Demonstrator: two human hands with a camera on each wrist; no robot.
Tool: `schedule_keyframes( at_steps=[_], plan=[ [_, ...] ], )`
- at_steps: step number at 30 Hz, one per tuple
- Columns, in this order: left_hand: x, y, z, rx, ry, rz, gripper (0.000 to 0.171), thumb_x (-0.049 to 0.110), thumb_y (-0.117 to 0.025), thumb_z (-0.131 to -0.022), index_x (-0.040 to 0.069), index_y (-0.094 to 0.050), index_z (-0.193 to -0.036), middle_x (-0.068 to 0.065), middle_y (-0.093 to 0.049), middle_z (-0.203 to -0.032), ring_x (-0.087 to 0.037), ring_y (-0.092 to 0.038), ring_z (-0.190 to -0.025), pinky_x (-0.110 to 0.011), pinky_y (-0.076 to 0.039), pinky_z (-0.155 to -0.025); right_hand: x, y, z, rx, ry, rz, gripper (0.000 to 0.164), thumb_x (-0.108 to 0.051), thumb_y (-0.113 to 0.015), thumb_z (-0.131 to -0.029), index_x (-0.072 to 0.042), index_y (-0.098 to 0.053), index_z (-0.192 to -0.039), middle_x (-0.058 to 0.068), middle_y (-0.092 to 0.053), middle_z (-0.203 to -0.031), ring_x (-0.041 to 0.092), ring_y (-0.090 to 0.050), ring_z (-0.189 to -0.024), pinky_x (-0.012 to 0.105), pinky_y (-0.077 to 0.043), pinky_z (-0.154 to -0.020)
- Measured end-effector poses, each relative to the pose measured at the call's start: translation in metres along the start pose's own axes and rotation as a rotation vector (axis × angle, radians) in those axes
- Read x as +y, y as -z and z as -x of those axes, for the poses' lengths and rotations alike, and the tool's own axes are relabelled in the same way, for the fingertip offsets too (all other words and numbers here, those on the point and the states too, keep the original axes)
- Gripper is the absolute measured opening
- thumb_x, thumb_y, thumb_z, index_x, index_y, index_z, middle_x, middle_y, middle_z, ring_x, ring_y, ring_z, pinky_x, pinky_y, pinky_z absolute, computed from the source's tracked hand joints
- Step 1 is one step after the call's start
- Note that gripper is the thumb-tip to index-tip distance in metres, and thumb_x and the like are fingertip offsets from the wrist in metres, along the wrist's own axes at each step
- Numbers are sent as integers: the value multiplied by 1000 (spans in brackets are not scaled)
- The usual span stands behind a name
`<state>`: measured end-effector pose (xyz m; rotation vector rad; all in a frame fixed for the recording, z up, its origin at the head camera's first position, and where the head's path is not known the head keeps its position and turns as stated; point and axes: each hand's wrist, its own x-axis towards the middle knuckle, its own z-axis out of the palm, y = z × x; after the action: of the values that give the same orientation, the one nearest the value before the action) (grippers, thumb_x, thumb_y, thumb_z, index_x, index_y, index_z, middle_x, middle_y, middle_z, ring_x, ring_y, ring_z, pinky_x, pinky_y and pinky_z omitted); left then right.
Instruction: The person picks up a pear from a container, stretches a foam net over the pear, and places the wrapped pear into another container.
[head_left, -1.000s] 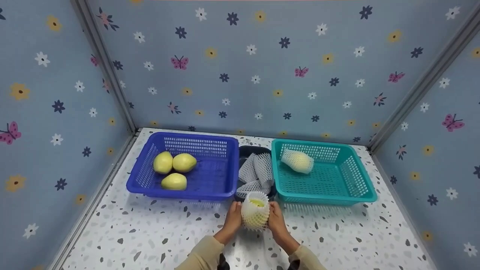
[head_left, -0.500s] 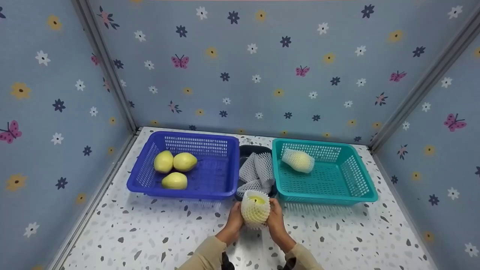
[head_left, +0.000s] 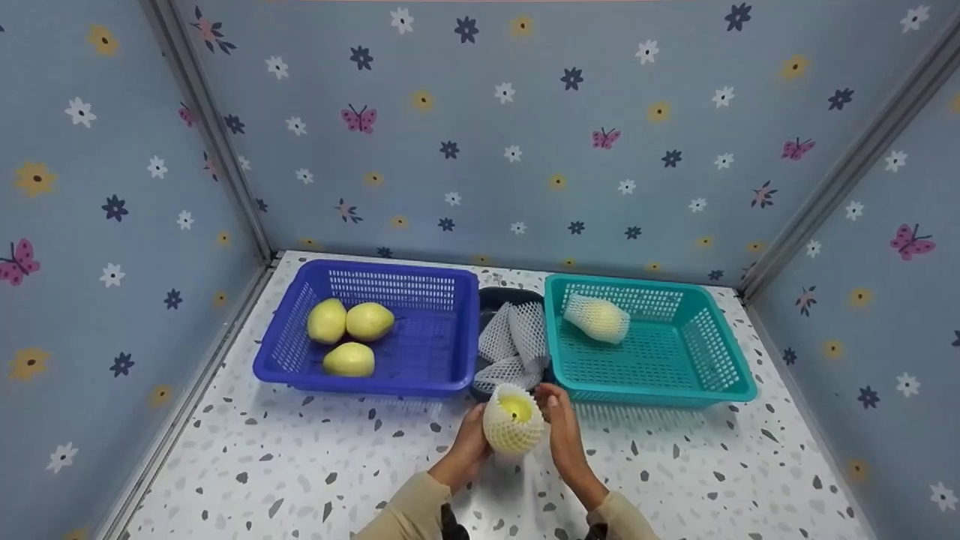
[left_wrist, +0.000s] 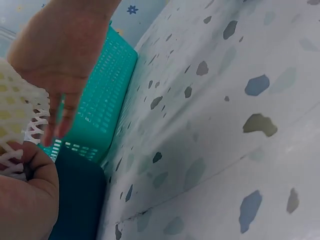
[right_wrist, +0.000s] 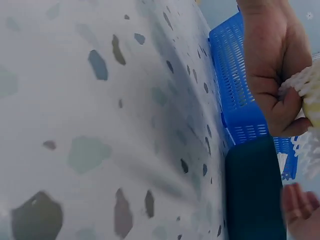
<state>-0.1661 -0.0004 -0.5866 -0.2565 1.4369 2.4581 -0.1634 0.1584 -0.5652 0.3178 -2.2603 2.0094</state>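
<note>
My left hand (head_left: 467, 448) grips a yellow pear (head_left: 516, 408) in a white foam net (head_left: 504, 439), just in front of the dark tray. The pear's top, with its dark stem spot, shows through the net's opening. In the right wrist view the left hand (right_wrist: 275, 70) has its thumb and fingers curled at the net. My right hand (head_left: 565, 435) stands just to the right of the pear, apart from it, fingers extended. The left wrist view shows the right hand (left_wrist: 62, 60) with its fingers straight beside the net.
A blue basket (head_left: 420, 386) on the left holds 3 bare pears (head_left: 349, 360). Several foam nets (head_left: 514, 341) lie in a dark tray (head_left: 491, 300) between the baskets. The teal basket (head_left: 652, 394) on the right contains one netted pear (head_left: 600, 319). Flowered panels (head_left: 480, 187) enclose the speckled table (head_left: 337, 457).
My right hand has let go of the netted pear and moved slightly right, its fingers straightening. The left hand keeps its grip, and the pear's top shows more through the net.
</note>
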Motion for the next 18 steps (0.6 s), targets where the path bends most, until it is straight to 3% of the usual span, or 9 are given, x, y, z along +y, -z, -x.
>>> schedule_keyframes(
  at_steps=[3,7,9,11,14,18],
  plan=[
    [0,-2,1,9,26,21,29,26,-44,-102,4,-53,-118,1,-60,-91,-9,-54,-79,-23,-45,-69,10,4,7,-96,125,-54,43,-14,-31,-102,4,-32,-141,20,-38,-141,36,-34,-131,52,-27,-104],
    [-2,-4,1,3,20,47,26,24,-45,-102,4,-54,-115,1,-61,-90,-9,-54,-78,-23,-46,-69,18,2,17,-197,223,45,76,-18,-63,-89,2,-19,-147,16,-28,-149,21,-29,-136,39,-25,-108],
    [-3,-5,2,-8,-2,65,23,23,-45,-102,4,-55,-112,1,-62,-89,-9,-55,-78,-23,-47,-69,16,-3,19,-176,255,111,96,-16,-79,-76,5,-16,-146,20,-29,-147,16,-32,-133,31,-29,-106],
    [-4,-6,2,-19,-20,75,21,21,-44,-102,5,-56,-110,1,-62,-89,-9,-57,-79,-24,-48,-70,7,-9,21,-123,276,147,103,-7,-86,-65,10,-19,-142,25,-34,-141,12,-37,-127,25,-33,-102],
    [-1,-9,7,-14,-42,62,17,17,-43,-102,6,-56,-104,2,-61,-87,-9,-56,-78,-23,-47,-71,-8,-16,22,-42,296,164,99,-1,-87,-59,15,-26,-135,27,-42,-132,11,-44,-119,22,-36,-98],
    [0,-7,7,3,-36,29,16,17,-44,-102,7,-56,-102,3,-59,-84,-7,-53,-73,-21,-44,-65,-14,-21,20,3,287,165,92,-1,-88,-59,13,-33,-131,23,-48,-126,12,-48,-113,24,-40,-95]
  ],
)
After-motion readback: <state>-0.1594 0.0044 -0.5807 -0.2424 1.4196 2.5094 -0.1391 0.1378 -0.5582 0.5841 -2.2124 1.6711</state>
